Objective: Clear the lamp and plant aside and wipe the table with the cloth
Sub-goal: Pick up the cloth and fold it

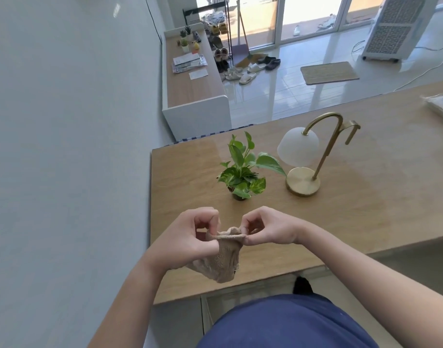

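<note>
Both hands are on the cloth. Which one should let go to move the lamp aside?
Right, probably. The lamp stands right of the plant, on the side of the right hand. The left hand would have to cross over the plant, and it can hold the cloth alone.

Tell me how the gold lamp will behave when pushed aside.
The lamp probably tips if pushed high: its shade hangs well above a small round base. Pushed at the base, it likely slides across the smooth table. The white shade looks breakable.
</note>
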